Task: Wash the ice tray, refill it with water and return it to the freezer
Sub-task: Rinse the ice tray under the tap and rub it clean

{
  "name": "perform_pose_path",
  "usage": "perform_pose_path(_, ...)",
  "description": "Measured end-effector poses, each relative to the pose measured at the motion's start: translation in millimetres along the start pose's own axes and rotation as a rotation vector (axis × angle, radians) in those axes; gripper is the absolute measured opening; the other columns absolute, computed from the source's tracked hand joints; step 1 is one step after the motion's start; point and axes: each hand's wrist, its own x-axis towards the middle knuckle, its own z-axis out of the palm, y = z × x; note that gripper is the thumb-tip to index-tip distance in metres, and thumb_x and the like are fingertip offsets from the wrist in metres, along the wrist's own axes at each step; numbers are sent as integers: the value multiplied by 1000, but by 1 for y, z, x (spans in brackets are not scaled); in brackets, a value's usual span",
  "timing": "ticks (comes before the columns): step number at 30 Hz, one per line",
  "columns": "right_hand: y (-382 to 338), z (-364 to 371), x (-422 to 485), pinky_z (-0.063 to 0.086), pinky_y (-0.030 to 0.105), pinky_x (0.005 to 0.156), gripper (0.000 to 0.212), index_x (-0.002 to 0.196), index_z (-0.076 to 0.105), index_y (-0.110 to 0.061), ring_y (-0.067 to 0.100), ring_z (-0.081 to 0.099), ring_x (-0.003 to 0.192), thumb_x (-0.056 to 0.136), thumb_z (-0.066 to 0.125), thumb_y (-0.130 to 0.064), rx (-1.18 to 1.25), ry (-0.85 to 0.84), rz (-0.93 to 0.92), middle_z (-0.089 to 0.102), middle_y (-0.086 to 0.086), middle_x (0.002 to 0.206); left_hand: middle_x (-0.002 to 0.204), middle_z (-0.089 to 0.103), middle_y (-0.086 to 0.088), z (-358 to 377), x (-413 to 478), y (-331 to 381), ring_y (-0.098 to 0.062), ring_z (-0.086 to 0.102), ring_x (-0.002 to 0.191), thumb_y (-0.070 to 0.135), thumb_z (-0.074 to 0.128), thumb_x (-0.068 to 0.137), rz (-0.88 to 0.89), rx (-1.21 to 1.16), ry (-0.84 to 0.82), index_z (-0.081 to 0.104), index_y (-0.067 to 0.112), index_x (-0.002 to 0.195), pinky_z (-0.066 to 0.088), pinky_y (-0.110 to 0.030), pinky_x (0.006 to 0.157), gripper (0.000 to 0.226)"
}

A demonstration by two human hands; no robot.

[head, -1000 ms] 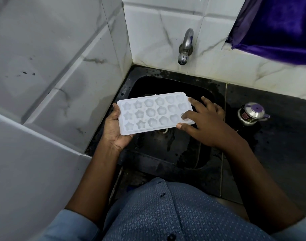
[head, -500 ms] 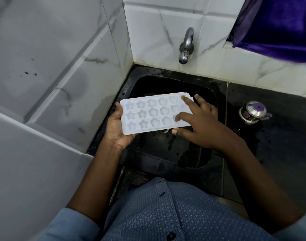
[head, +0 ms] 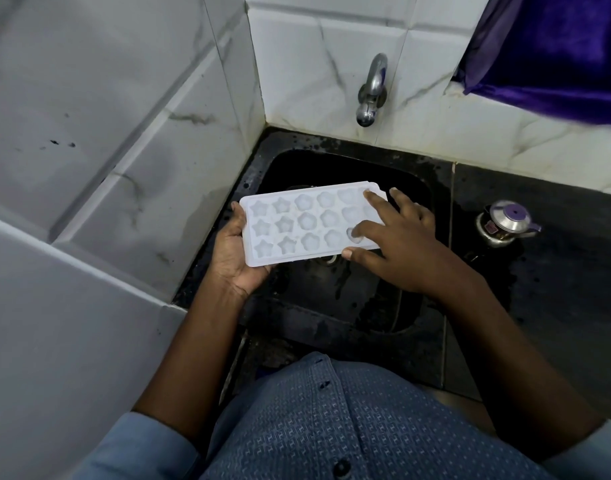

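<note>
The left hand [head: 233,258] grips the left end of the ice tray [head: 297,226], held level over the black sink [head: 314,306] near the tap [head: 371,91]. The right hand [head: 397,244] lies with spread fingers on the right-hand moulds. Best to scrub each cavity in turn under water, though none seems to be running. A wet dark counter [head: 557,306] lies to the right, with marbled tile walls on the left and far sides.

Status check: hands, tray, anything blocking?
Left hand grips ice tray end. Right hand fingers press its cells. Tray held over sink, tap not running. Nothing blocking.
</note>
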Motion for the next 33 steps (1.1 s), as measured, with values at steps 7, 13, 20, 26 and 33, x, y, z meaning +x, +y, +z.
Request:
perform_pose_path(7,-4,3,1,-4,56,122,72,122,60,-43,29,-12,159,81,18,-86,9,16,-10,4,0,175,139,67,-20,1,-3,0,-38,71,119,58,35,110,8,18,10,56,7,147,63,-55,85,67)
perform_pose_path(13,-7,1,0,-7,54,122,70,125,64,-42,25,-13,158,86,26,-85,46,-16,-5,4,-2,175,132,71,-20,4,-6,1,-37,74,112,57,33,111,10,13,-7,62,6,137,64,-53,82,65)
perform_pose_path(20,-8,4,-1,-5,56,123,72,123,63,-41,27,-12,159,85,25,-88,40,-10,-5,5,-1,175,136,69,-21,2,-6,2,-38,72,116,57,34,111,4,2,-25,59,5,142,63,-54,85,65)
perform_pose_path(26,-8,6,-2,-7,56,122,72,125,61,-44,29,-12,159,85,20,-87,48,19,19,5,-2,175,133,71,-20,0,-8,3,-38,73,114,58,33,111,10,-4,-8,61,6,139,63,-54,83,65)
perform_pose_path(33,-9,5,-2,-8,55,122,75,123,64,-43,28,-12,159,84,16,-86,41,41,16,6,-3,175,130,72,-20,3,-11,0,-37,75,111,57,32,111,5,-4,-5,64,6,134,64,-52,80,65)
